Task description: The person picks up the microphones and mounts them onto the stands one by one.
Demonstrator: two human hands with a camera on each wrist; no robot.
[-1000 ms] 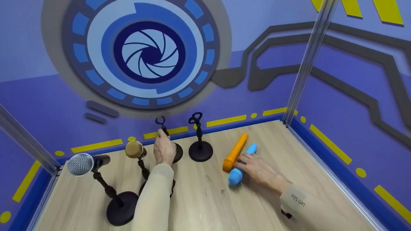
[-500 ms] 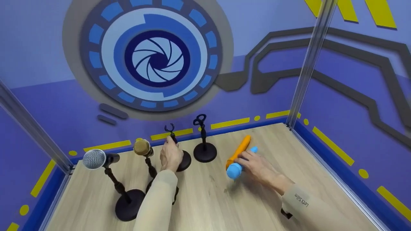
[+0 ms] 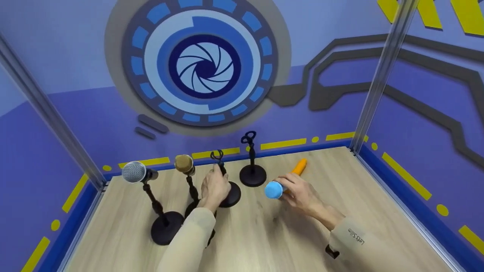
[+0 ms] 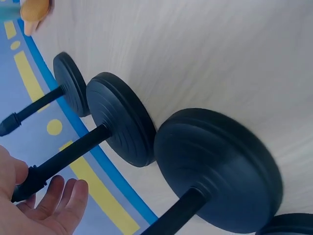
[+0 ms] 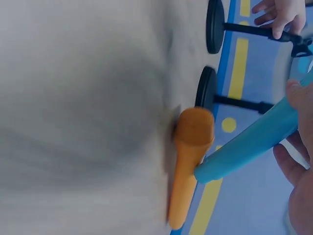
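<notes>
My left hand [image 3: 215, 187] grips the upper pole of a black desktop microphone stand [image 3: 231, 195] whose holder clip carries no microphone. In the left wrist view, the thumb and fingers curl around that pole, and the round base stands on the table. My right hand [image 3: 303, 193] holds a light-blue microphone [image 5: 254, 139] by its handle, head toward the left, raised off the table. Under it lies an orange microphone [image 5: 190, 164] on the tabletop, partly hidden by the right hand in the head view. In the right wrist view, the blue handle's tail end overlaps the orange one.
Behind stands another black microphone stand [image 3: 253, 176] with an unfilled clip. To the left, a silver-headed microphone [image 3: 135, 172] and a gold-headed microphone [image 3: 184, 164] rest in stands. Purple wall panels [image 3: 90, 124] and metal posts [image 3: 372, 88] enclose the wooden table [image 3: 261, 234].
My right hand has lifted the blue microphone off the table from beside the orange one, tilting its head up and leftward. My left hand stays on the same stand; the head view has shifted.
</notes>
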